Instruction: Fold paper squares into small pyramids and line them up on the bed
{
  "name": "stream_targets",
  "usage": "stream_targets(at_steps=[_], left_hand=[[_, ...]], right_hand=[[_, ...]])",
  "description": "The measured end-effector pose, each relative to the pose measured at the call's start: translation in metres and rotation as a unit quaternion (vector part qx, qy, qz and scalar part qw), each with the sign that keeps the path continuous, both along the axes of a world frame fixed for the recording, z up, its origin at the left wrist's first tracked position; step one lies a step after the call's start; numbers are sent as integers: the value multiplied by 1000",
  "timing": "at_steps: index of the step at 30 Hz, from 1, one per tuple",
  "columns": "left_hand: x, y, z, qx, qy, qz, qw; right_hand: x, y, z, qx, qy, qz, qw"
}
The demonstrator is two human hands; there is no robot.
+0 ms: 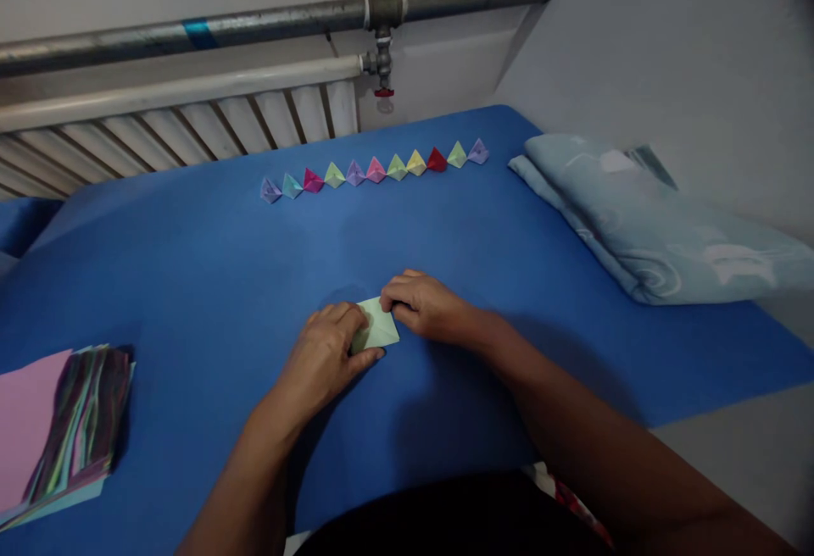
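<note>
A small folded square of pale green paper (pixel 380 329) lies on the blue sheet (pixel 209 285) in front of me. My left hand (pixel 327 344) is on its left side, fingers over the top and thumb along the near edge, holding it. At the paper's upper right corner, my right hand (pixel 423 303) pinches with curled fingers; part of that corner is hidden under them. Beyond my hands, several small folded paper boats (pixel 375 169) in purple, blue, pink, green, yellow and red stand in a row.
A stack of coloured paper (pixel 69 429) lies at the left. A folded light blue blanket (pixel 661 225) is at the right, beside the wall. Along the back run a white radiator (pixel 191 128) and a metal pipe (pixel 273 20) with a red-handled valve (pixel 383 73).
</note>
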State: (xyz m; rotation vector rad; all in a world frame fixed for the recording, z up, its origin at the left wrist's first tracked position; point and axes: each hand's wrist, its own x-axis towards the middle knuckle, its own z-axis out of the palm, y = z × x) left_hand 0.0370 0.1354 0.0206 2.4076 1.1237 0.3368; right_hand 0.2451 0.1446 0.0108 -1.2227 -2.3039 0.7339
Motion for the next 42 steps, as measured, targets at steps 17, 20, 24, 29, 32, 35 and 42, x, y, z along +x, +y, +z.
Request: stream_targets(at_steps=[17, 20, 24, 29, 32, 35, 42], left_hand=[[-6, -5, 1, 40, -15, 9, 999], [-7, -5, -1, 25, -40, 25, 999], [-9, -4, -6, 5, -78, 44, 996], [-12, -1, -5, -40, -102, 50, 993], [-12, 1, 1, -66, -111, 57, 990], [-10, 4, 5, -84, -111, 74, 988], [-4, 9, -2, -41, -79, 133, 987]], right_hand=[[-5, -2, -8, 66, 38, 19, 997], [-9, -2, -10, 83, 34, 22, 996], [-12, -1, -15, 64, 26, 45, 997], [-13, 2, -16, 43, 19, 38, 998], [-14, 2, -14, 31, 12, 32, 999], [-16, 1, -11, 18, 9, 28, 999], [-21, 1, -6, -17, 10, -6, 1000]])
